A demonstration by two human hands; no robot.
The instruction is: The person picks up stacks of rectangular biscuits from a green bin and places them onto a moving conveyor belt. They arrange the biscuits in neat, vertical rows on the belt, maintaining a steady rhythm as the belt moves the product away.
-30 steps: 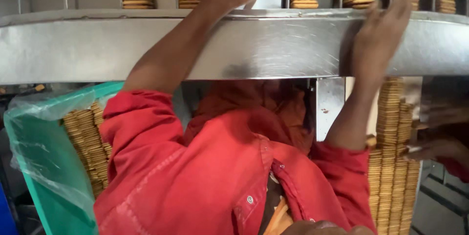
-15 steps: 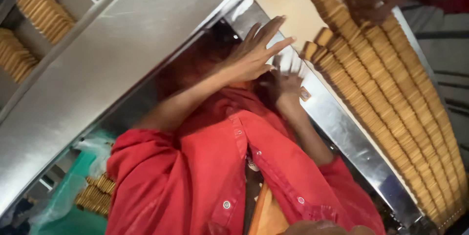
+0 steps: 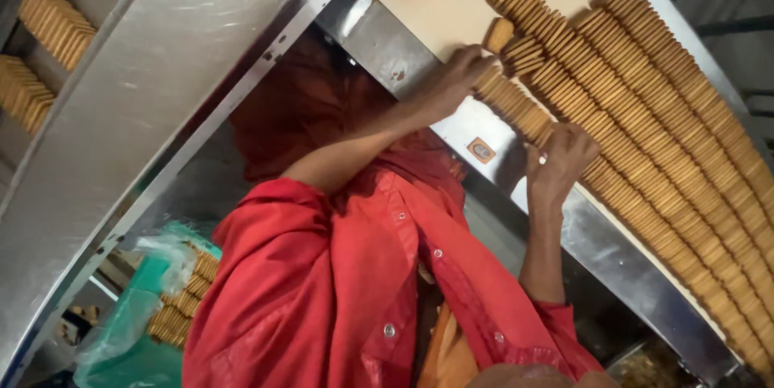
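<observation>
Head view: left hand [image 3: 447, 86] and right hand [image 3: 560, 164] bracket a stretch of the nearest biscuit row [image 3: 516, 106] on the tan conveyor belt [image 3: 427, 1], fingers pinching its ends so the edge-stacked biscuits stay packed; one loose biscuit [image 3: 498, 34] tilts above.

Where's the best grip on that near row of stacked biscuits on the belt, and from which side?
Probably at the two end faces of a short section of the biscuit row, squeezed lengthwise. The biscuits stand on edge, packed face to face, so end pressure keeps them together. Come from the near belt edge, as the left hand and right hand bracket it.
</observation>
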